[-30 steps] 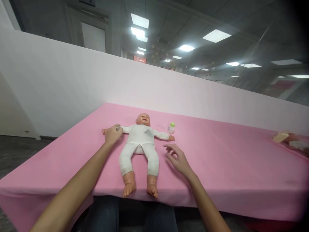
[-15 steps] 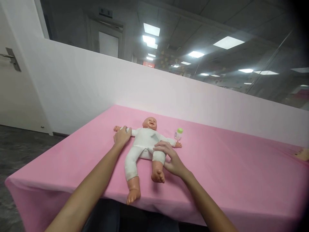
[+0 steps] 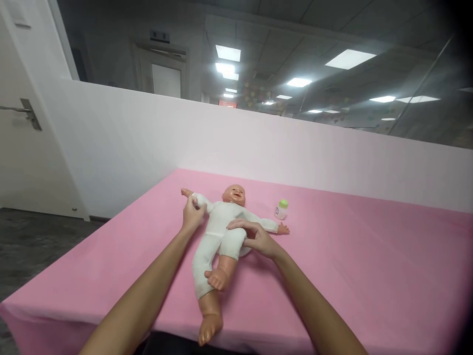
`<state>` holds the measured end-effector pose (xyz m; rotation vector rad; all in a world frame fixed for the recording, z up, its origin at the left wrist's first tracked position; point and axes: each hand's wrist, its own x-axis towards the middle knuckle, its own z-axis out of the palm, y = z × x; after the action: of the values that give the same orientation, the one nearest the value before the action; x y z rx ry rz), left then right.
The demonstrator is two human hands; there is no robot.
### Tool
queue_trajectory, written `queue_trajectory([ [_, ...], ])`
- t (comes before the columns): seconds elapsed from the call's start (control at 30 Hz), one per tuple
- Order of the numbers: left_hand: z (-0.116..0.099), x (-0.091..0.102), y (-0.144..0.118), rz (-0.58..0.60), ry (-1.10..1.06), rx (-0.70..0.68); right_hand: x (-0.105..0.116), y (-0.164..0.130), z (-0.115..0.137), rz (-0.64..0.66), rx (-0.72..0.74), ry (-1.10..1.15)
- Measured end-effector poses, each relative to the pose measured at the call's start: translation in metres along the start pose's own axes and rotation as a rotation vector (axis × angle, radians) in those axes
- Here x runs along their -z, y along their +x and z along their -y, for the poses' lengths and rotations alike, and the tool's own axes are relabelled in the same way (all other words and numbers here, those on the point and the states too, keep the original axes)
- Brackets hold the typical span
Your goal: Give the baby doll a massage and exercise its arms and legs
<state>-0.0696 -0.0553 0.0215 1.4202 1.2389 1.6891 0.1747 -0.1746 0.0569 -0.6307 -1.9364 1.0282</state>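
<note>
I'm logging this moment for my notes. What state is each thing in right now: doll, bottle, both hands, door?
Doll: on its back on the pink table, one leg bent up across the other, arms out.
Bottle: upright, green cap on, untouched beside the doll's arm.
Left hand: closed on the doll's arm.
Right hand: gripping the doll's raised thigh.
Door: shut.

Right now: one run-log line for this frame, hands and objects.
left hand: grips doll's arm | right hand: holds doll's thigh, leg bent up | doll: on its back on pink table | bottle: upright, untouched
</note>
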Motion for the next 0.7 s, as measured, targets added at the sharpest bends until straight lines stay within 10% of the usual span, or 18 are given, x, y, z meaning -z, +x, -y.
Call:
queue_trajectory([
  [0.3,-0.025,-0.005,0.001,0.075,-0.790,0.266,-0.006,-0.004,-0.018,-0.234,-0.008,0.111],
  [0.7,-0.035,-0.012,-0.016,0.290,-0.640,0.174,-0.024,-0.002,-0.015,-0.439,0.274,-0.332],
])
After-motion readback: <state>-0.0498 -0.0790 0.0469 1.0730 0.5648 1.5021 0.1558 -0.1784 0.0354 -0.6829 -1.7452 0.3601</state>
